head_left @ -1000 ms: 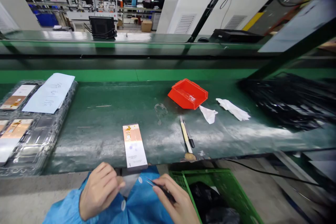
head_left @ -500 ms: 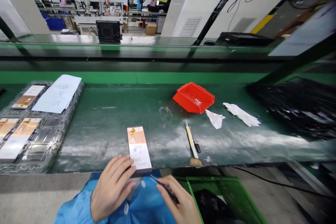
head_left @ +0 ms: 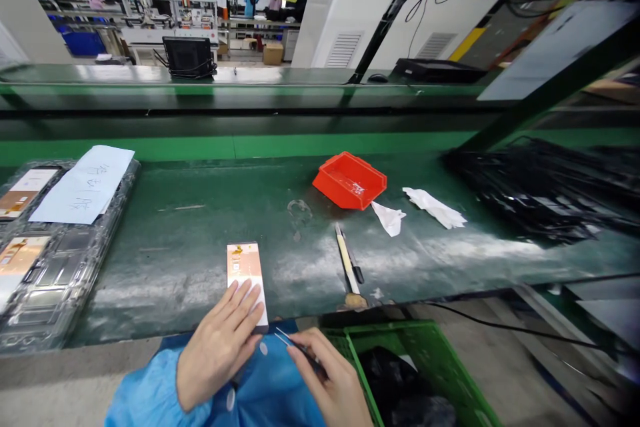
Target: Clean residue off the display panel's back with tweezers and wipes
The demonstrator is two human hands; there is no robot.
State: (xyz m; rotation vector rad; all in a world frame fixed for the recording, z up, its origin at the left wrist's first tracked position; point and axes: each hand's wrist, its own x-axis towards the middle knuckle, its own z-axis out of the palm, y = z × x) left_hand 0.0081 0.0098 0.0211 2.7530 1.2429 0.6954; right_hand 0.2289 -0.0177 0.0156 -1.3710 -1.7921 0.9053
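Note:
A phone screen panel point(head_left: 244, 260) lies at the table's front edge, its copper and white back facing up and a small gold flex cable near its far end. My left hand point(head_left: 223, 333) rests flat on the panel's near half with fingers stretched out, covering part of the white area. Just to the right, beyond the table edge, my right hand point(head_left: 325, 373) grips a pair of tweezers point(head_left: 286, 336). Their tips point left toward the panel's near corner, apart from each other and not touching it.
At left, a clear plastic tray point(head_left: 83, 280) holds more panels beneath a handwritten paper point(head_left: 83, 183). A red bin point(head_left: 350, 180), white tissues point(head_left: 434, 207), a yellow-handled tool point(head_left: 346, 257) and a black pile point(head_left: 530, 187) occupy the right side. Below sits a green crate point(head_left: 430, 353).
My left hand has slid farther forward over the panel and now covers more of it. My right hand still holds the tweezers near the edge. The whole view has shifted to the right.

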